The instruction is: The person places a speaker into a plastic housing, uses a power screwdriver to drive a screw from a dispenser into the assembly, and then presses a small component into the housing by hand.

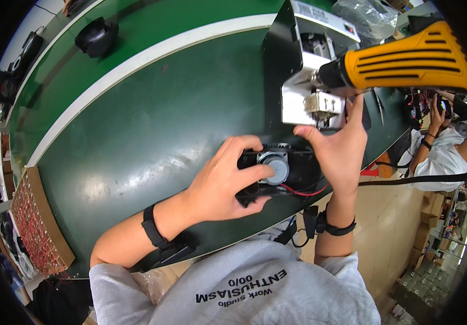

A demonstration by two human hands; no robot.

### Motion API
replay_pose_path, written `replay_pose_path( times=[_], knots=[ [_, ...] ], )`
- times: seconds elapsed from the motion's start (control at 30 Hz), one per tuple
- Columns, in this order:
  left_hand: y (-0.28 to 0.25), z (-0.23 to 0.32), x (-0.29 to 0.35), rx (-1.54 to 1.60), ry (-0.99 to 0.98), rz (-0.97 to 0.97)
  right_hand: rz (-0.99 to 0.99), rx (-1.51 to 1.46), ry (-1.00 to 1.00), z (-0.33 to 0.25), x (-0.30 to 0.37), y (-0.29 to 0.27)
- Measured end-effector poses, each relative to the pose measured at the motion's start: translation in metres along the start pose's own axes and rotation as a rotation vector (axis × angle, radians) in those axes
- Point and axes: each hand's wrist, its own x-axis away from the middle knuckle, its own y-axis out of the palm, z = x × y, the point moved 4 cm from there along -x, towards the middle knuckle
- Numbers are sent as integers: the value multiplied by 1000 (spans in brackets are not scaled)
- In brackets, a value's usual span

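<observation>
My left hand grips a black plastic speaker housing on the green table. One finger rests on the round silver magnet of the speaker, and the thumb lies along the near edge. A red wire runs out from beneath the magnet. My right hand is raised just beyond the housing, thumb and fingers spread, beside a metal screw feeder. Its fingertips reach the feeder's near side. Above them, a yellow electric screwdriver points its black nose at the feeder.
Beyond a white strip lies a black bowl-shaped part. A cardboard tray of red-wired parts stands at the left edge. Clear plastic wrap sits behind the feeder. At the right, another person works along the table.
</observation>
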Motion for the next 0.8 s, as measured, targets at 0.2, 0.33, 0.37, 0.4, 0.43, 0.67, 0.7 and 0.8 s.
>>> replay_pose_path(
  times=[0.2, 0.33, 0.37, 0.4, 0.43, 0.67, 0.7, 0.8],
  knots=[
    [0, 4, -7, -12, 43, 12, 8, 35, -21, 1, -11, 0],
    [0, 8, 1, -37, 11, -6, 139, 268, -93, -4, 13, -10],
    [0, 8, 6, -43, 22, 7, 193, 330, -136, -26, 22, -17],
    [-1, 9, 7, -37, 15, 14, 147, 296, -170, -40, 31, -23],
    [0, 8, 9, -22, -1, 16, 93, 265, -193, -50, 42, -26],
    [3, 8, 2, 14, 60, 58, -276, 294, -106, -47, 70, -2],
    [4, 6, 0, 22, 63, 70, -289, 286, -97, -47, 68, -1],
    [6, -3, 2, 66, 62, 106, -301, 304, -55, -47, 62, 4]
  ],
)
